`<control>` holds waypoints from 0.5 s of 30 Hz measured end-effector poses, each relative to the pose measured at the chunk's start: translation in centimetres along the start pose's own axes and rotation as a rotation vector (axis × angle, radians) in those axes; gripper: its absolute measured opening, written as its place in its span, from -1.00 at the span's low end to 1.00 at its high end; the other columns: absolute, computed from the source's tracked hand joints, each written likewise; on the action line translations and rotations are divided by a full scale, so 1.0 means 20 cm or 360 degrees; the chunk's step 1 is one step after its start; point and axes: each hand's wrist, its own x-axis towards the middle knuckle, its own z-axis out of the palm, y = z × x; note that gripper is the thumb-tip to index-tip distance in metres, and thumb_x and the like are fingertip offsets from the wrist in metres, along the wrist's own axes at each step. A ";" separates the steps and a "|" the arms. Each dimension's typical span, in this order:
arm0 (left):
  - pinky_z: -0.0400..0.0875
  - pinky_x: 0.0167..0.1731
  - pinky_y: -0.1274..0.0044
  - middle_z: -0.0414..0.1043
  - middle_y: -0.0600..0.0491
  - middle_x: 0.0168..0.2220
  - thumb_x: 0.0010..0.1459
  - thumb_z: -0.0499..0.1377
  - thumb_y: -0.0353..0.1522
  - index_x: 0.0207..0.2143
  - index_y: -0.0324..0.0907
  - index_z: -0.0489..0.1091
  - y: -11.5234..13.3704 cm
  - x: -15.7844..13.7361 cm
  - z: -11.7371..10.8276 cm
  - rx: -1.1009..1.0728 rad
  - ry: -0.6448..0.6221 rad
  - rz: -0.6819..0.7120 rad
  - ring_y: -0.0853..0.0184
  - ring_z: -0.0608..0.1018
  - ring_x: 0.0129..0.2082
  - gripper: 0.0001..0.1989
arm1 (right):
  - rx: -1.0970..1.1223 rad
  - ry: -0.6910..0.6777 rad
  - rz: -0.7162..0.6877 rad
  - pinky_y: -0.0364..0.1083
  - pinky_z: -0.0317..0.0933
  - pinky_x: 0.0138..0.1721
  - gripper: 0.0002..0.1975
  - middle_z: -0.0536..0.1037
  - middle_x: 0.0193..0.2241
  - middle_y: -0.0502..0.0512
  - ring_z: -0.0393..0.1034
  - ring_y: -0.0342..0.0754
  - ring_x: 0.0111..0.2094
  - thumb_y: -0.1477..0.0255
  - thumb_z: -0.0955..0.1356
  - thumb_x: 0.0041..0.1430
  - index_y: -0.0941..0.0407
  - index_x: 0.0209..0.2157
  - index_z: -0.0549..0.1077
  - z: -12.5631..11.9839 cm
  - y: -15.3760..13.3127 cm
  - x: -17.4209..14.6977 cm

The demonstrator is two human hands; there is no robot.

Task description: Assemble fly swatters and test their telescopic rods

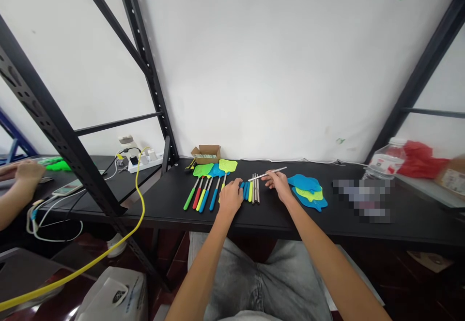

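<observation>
My right hand (pixel 276 184) pinches a thin silver metal rod (pixel 267 174), raised at a slant above the table. On the left, my left hand (pixel 231 197) has its fingers curled down at a blue handle (pixel 241 185), at the end of a row; the fingertips are partly hidden. Beside it lie more blue handles, a yellow handle (pixel 250 191) and several metal rods (pixel 255 190). Left of that hand, assembled fly swatters (pixel 202 193) lie side by side with green, red, yellow and blue grips. Blue and yellow swatter heads (pixel 305 184) are stacked near my right wrist.
An open cardboard box (pixel 206 154) stands at the back of the black table (pixel 160 214). Rightward are a plastic bottle (pixel 387 159) and a red bag (pixel 421 159). A yellow cable (pixel 140 214) hangs by the rack post; another person's hands (pixel 27 173) are far left.
</observation>
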 end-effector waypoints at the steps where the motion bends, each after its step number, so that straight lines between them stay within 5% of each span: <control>1: 0.24 -0.37 0.57 0.48 0.01 -0.18 0.26 0.05 -0.37 0.06 -0.04 0.29 0.00 0.00 0.00 0.0002 0.0022 0.0008 0.28 0.52 -0.23 -0.68 | 0.0001 0.0001 0.0003 -0.20 0.16 -0.64 -0.74 0.63 -0.40 0.20 0.39 -0.14 -0.60 0.24 0.37 0.07 0.15 -0.31 0.43 0.00 0.00 0.00; 15: 0.34 -0.29 0.55 0.40 -0.06 -0.10 0.30 -0.04 -0.45 0.13 -0.12 0.28 -0.01 0.00 -0.01 -0.0106 0.0179 0.0131 0.28 0.50 -0.18 -0.62 | 0.0067 -0.0064 -0.0032 -0.17 0.12 -0.62 -0.70 0.64 -0.38 0.21 0.40 -0.13 -0.59 0.20 0.40 0.04 0.13 -0.30 0.48 -0.01 -0.01 0.00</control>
